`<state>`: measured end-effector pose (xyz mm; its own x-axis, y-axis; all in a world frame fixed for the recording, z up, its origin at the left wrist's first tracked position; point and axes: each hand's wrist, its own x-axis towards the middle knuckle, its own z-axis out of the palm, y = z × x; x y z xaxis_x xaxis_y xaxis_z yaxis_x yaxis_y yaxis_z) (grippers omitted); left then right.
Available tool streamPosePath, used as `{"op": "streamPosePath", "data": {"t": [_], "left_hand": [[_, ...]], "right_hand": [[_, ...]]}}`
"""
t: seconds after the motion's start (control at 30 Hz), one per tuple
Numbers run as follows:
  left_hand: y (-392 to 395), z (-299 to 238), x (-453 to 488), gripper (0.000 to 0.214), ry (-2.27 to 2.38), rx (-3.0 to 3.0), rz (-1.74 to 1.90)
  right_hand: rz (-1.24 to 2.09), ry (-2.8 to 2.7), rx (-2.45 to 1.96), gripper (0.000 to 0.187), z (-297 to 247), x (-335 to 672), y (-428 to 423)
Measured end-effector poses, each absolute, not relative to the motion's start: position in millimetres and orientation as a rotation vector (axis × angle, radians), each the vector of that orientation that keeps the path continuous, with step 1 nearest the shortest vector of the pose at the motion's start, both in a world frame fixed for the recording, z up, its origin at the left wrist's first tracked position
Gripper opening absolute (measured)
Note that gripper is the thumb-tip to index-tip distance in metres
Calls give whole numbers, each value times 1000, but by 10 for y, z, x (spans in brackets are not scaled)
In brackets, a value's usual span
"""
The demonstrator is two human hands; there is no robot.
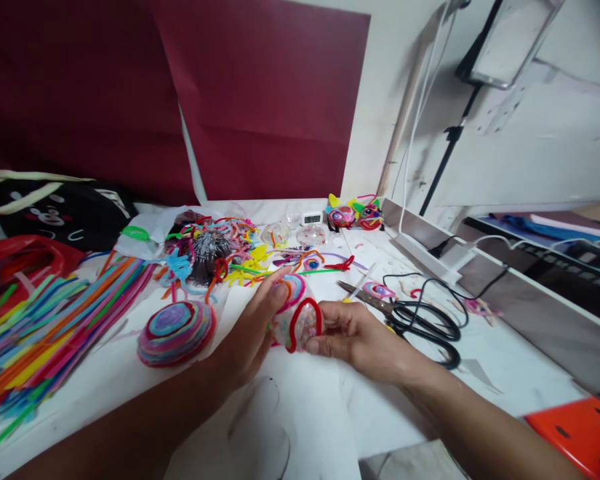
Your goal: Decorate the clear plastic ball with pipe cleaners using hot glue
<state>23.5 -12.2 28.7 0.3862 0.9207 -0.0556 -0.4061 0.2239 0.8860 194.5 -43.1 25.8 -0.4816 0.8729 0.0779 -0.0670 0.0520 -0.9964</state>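
Note:
Over the front of the table, my left hand (pixel 257 317) is closed around a clear rounded plastic piece (pixel 307 328), partly covered with coiled coloured pipe cleaners. A red pipe cleaner (pixel 294 328) bends in an arch across its bare side. My right hand (pixel 355 340) pinches the red pipe cleaner near its right end, against the plastic. To the left of my left hand sits a dome (pixel 177 333) wrapped in coils of multicoloured pipe cleaner. Black-handled scissors (pixel 423 323) lie with open blades to the right, beyond my right hand.
A bundle of colourful pipe cleaners (pixel 55 327) lies at left, near a black bag (pixel 65 213). Behind my hands is a tangled heap of pipe-cleaner pieces (pixel 230 233). A small digital clock (pixel 311 218) and a colourful pipe-cleaner figure (pixel 355 215) stand at the back. A black cable (pixel 443 283) crosses the right.

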Motion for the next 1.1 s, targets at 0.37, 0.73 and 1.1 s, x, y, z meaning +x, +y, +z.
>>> {"op": "streamPosePath", "data": {"t": [0.37,0.73,1.1], "left_hand": [[-123,292,208,57,691,997,1027],[-182,353,125,73,691,1435,1297],[-290,510,106,70,593,1936,1501]], "right_hand": [[1460,-1582,-865,29,265,1977,-444],[925,-1881,-916,17,245,1994,-544],[600,-1925,-704,17,117,1991,-534]]}}
